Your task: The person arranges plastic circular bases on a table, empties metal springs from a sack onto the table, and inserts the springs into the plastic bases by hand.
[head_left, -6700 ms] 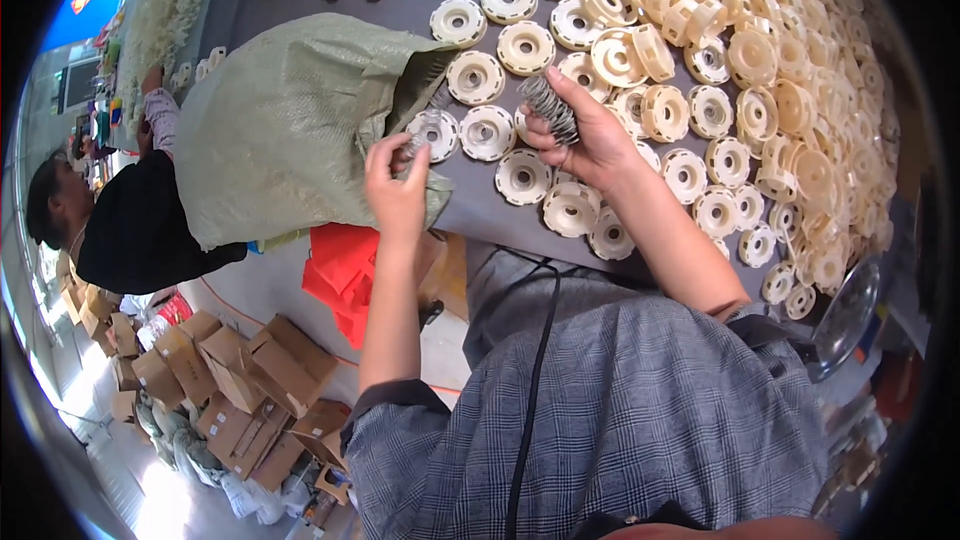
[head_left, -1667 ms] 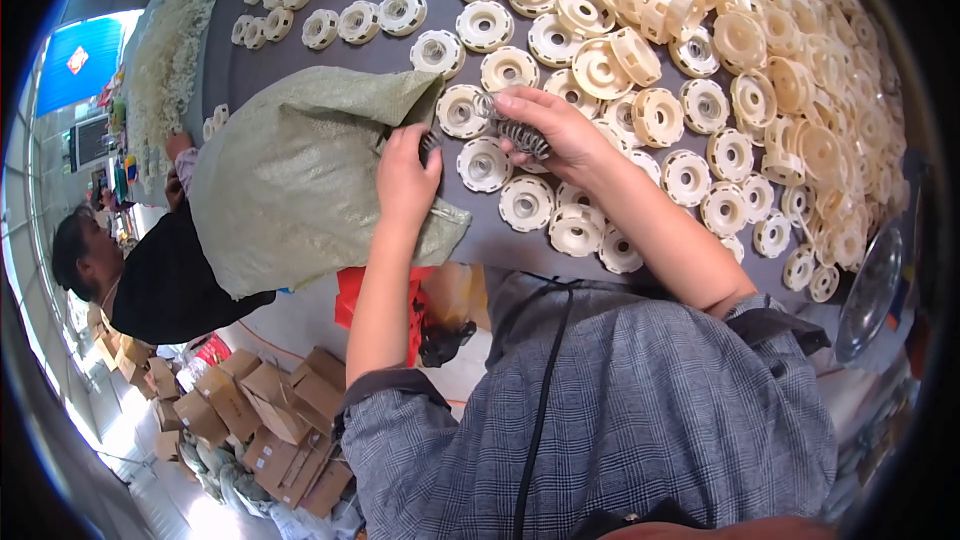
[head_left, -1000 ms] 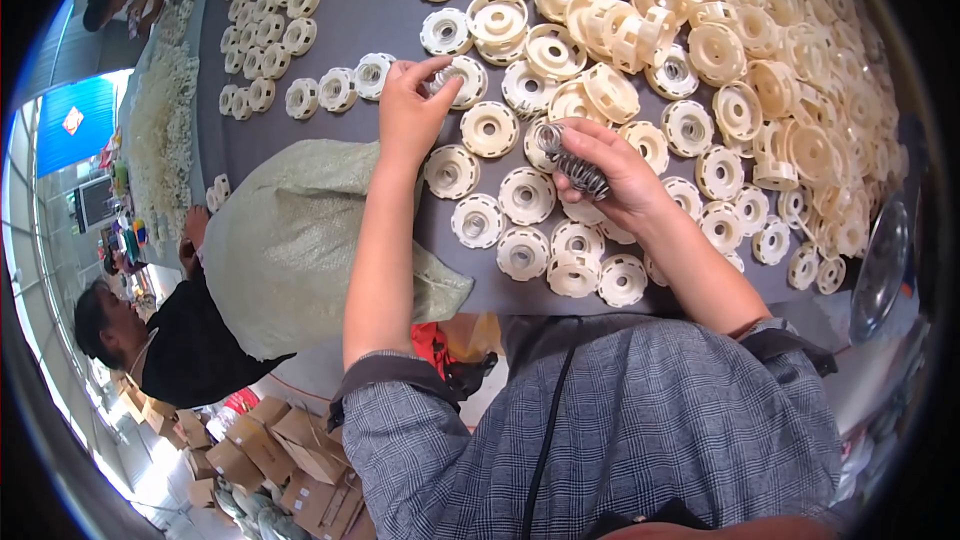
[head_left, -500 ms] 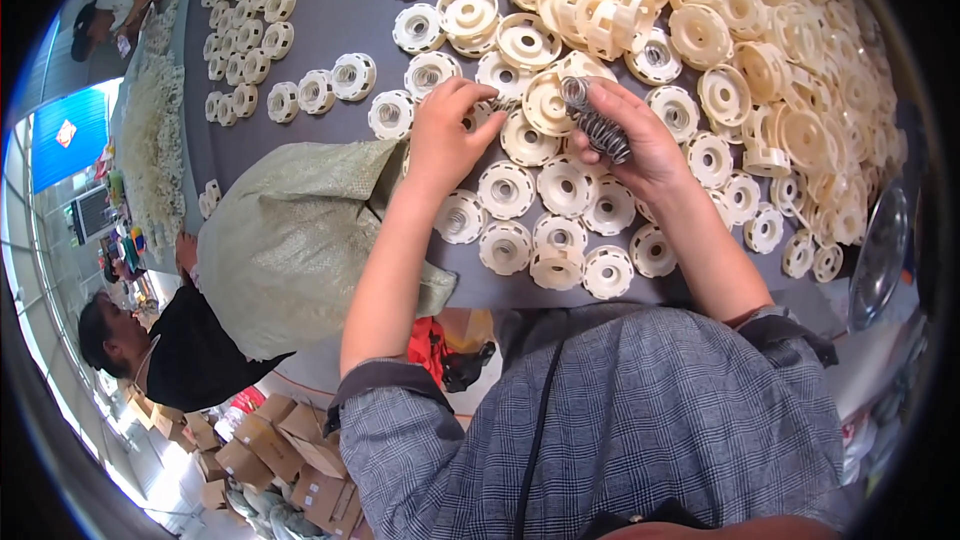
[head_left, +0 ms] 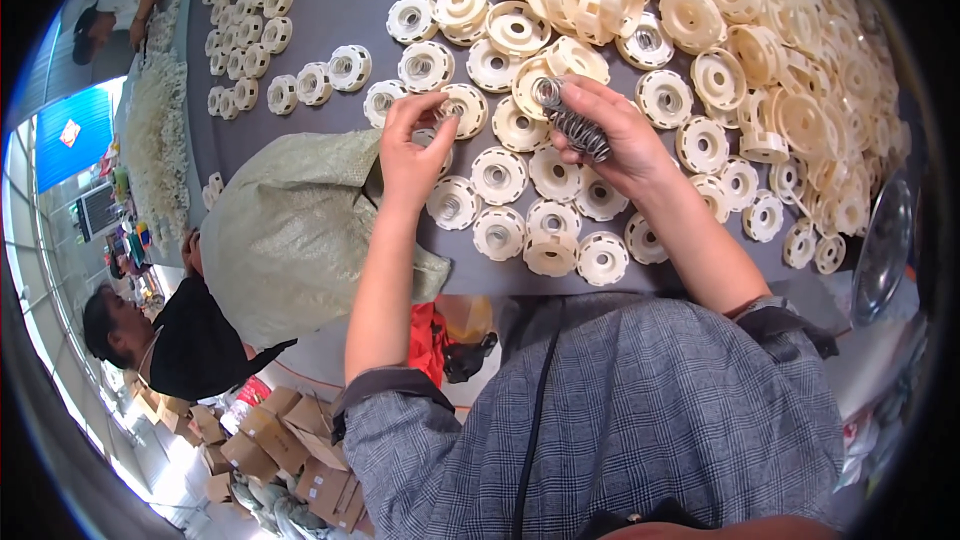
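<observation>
My right hand [head_left: 615, 140] is closed around a bunch of metal coil springs [head_left: 580, 130], with one spring's end rising by the thumb. Left of it, my left hand [head_left: 410, 150] hovers with thumb and fingers apart, nothing visible between them. Its fingertips are beside a cream plastic ring-shaped part [head_left: 476, 124] with a notched rim; a coil shows in its middle. Partly under the hand lies another such part. Around both hands lie several similar round parts, some with a spring in the centre, like the one nearby [head_left: 425, 66], others with a bare hole [head_left: 555, 172].
A big heap of cream plastic parts [head_left: 790, 70] covers the table's right side. Grouped parts [head_left: 250, 35] lie at the far left. A pale green woven sack [head_left: 290, 230] hangs over the near left edge. Another person [head_left: 190, 340] is at the left; cardboard boxes [head_left: 265, 440] are below.
My left hand has drawn back to the left and opened; the spring at its fingertips is no longer there. My right hand still grips its springs and has shifted slightly left.
</observation>
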`<state>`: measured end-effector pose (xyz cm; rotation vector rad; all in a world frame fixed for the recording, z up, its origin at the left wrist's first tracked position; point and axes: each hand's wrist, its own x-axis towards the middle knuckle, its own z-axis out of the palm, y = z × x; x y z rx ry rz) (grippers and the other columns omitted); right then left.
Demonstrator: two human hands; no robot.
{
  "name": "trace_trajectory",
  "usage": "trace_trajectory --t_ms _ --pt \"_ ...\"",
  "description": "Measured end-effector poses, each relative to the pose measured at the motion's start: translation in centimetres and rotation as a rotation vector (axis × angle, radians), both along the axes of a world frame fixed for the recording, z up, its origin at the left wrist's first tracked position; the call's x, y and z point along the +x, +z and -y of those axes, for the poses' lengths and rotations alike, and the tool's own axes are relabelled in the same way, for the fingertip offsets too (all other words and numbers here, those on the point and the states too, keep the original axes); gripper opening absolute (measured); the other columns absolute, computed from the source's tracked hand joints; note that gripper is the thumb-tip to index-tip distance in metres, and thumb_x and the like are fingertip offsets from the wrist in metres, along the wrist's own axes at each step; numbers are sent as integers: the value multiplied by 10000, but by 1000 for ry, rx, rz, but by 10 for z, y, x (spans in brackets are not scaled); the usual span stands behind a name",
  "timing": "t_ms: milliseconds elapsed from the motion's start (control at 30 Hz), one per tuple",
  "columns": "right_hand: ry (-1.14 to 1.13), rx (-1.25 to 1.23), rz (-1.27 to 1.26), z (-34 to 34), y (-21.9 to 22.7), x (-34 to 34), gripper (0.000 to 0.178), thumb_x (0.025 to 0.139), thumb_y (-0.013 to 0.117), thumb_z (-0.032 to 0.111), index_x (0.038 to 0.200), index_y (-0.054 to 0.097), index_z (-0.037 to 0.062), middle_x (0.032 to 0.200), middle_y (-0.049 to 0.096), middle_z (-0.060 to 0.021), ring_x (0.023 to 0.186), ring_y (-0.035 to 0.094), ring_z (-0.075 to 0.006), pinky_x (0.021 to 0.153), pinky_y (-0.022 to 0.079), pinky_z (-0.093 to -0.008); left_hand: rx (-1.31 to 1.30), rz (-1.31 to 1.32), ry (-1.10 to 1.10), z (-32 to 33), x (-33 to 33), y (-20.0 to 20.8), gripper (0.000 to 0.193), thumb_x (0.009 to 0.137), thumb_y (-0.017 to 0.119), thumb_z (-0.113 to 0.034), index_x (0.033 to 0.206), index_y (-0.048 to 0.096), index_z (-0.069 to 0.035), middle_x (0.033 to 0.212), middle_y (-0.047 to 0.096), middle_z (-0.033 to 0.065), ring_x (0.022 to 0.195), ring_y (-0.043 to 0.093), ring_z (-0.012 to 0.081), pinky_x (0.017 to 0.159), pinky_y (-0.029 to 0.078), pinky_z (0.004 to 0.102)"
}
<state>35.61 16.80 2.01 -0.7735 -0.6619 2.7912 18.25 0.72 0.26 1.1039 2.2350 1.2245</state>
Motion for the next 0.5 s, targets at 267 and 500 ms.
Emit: trace_trajectory --t_ms 267,500 --pt "11 -25 17 6 -7 1 234 827 610 226 970 542 54 773 559 -18 588 580 -89 434 451 -192 89 -176 56 -7 10 -10 201 707 643 -49 903 608 -74 841 585 34 811 541 179 711 428 276" --pt "27 -5 49 11 -7 -3 222 820 618 220 958 546 61 768 560 -6 583 579 -90 426 444 -187 -72 -537 -6 2 7 -13 211 677 666 -58 879 614 -88 929 574 45 873 529 241 757 428 334"
